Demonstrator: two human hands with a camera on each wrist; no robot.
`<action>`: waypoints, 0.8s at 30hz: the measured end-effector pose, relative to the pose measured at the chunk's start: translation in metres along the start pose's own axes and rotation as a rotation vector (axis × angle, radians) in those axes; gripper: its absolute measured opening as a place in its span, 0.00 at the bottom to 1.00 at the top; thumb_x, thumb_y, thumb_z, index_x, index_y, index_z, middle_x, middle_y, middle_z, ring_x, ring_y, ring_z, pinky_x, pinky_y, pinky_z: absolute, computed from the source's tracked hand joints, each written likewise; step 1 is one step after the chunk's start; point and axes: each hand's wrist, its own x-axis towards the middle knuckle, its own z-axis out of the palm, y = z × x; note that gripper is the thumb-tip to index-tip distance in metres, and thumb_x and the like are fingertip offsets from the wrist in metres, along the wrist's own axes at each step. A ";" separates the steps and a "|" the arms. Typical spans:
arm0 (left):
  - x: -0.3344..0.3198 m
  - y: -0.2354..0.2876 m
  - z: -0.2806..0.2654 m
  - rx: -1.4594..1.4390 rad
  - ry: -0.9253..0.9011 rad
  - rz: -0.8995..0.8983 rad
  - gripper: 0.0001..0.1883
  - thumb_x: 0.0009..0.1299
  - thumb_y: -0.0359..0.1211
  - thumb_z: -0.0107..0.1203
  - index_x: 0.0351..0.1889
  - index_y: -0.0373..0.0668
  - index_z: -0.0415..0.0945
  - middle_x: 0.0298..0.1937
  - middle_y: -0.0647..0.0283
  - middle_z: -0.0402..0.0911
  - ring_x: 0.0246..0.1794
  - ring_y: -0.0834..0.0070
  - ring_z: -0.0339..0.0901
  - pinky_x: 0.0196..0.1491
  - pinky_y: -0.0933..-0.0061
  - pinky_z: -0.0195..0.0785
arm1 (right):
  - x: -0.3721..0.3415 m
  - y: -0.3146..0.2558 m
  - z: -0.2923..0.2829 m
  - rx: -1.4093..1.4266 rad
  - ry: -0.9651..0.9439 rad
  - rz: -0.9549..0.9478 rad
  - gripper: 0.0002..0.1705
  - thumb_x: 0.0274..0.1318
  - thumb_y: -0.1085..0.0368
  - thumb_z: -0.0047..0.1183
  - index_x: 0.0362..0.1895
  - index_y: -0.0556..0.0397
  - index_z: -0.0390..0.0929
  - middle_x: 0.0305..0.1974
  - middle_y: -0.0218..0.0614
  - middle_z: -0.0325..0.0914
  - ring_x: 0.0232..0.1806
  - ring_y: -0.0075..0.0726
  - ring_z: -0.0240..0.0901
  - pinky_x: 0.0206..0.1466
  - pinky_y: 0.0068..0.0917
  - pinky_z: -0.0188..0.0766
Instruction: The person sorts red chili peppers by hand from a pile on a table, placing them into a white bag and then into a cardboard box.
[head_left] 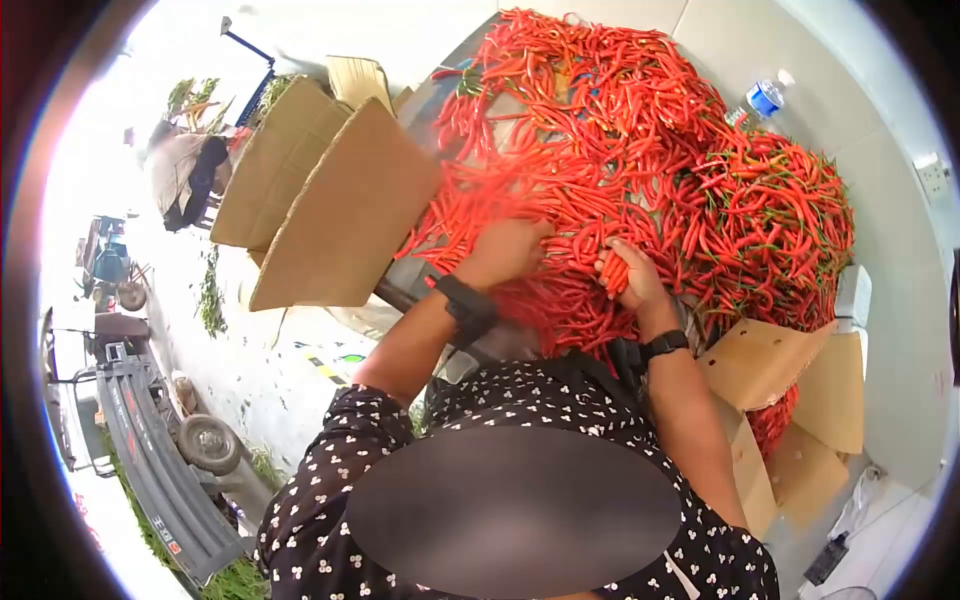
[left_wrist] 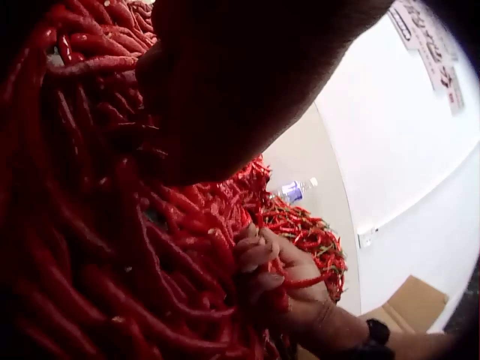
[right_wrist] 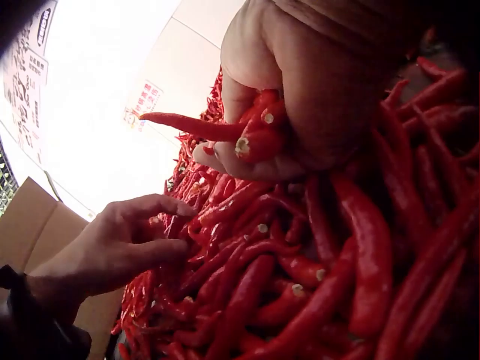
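Note:
Red chilies [head_left: 600,190] lie in a broad heap in front of the person. The right hand [head_left: 632,275] holds a small bunch of chilies [right_wrist: 259,131] in curled fingers, over the heap. Their pale cut ends and one pointed tip stick out in the right wrist view. The left hand [head_left: 505,252] is low over the heap, left of the right hand. In the right wrist view, its thumb and forefinger are extended and apart, with the fingertips [right_wrist: 180,206] right at the chilies. Red blurs show beside it in the head view. The left wrist view shows this hand dark and close.
A taller pile of chilies with green stems [head_left: 780,220] stands at right. Below it is an open cardboard box [head_left: 820,400] with chilies inside. Cardboard flaps [head_left: 345,210] rise at left. A plastic bottle [head_left: 765,98] lies by the wall. A three-wheeled cart [head_left: 160,470] stands farther left.

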 end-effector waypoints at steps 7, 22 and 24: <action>-0.019 -0.049 -0.047 0.125 0.175 -0.446 0.08 0.60 0.36 0.49 0.35 0.49 0.77 0.24 0.54 0.77 0.28 0.56 0.75 0.30 0.59 0.68 | 0.002 0.000 -0.002 0.015 0.003 0.027 0.09 0.53 0.63 0.51 0.37 0.54 0.71 0.27 0.37 0.73 0.26 0.37 0.74 0.24 0.29 0.72; -0.011 -0.042 -0.062 0.255 0.037 -0.466 0.11 0.56 0.34 0.49 0.36 0.46 0.73 0.29 0.52 0.77 0.30 0.54 0.75 0.33 0.54 0.68 | -0.001 -0.002 0.001 0.012 -0.005 0.031 0.07 0.54 0.65 0.49 0.35 0.54 0.71 0.27 0.37 0.73 0.25 0.39 0.73 0.25 0.32 0.72; -0.012 -0.048 -0.058 0.277 0.045 -0.455 0.10 0.55 0.34 0.49 0.35 0.45 0.73 0.29 0.52 0.77 0.30 0.53 0.74 0.33 0.53 0.67 | -0.001 -0.002 0.002 0.016 -0.005 0.030 0.07 0.54 0.65 0.49 0.36 0.54 0.71 0.26 0.37 0.73 0.25 0.39 0.73 0.25 0.32 0.72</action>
